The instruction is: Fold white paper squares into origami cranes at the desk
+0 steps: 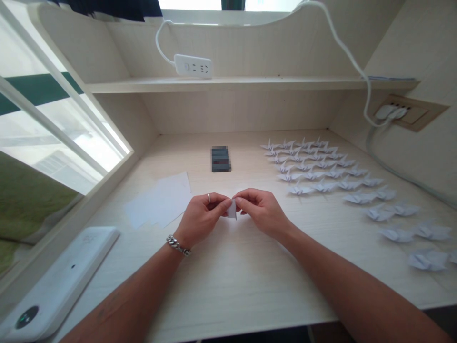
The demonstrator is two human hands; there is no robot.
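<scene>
Between my two hands, just above the middle of the desk, is a small folded piece of white paper [232,209]. My left hand [206,212], with a ring on a finger and a chain bracelet at the wrist, pinches its left side. The fingers of my right hand [262,209] are closed on its upper right edge. Much of the paper hides behind the fingertips, so its exact folds cannot be made out. Flat white paper sheets [164,200] lie overlapping to the left. Rows of folded white paper cranes [323,171] stand on the right.
A small dark, blurred-out object [221,158] lies beyond my hands. A long white device [64,281] rests along the desk's left edge. Above runs a shelf [250,85] with a power strip [193,65]. A cable [342,45] hangs to the wall socket [414,113].
</scene>
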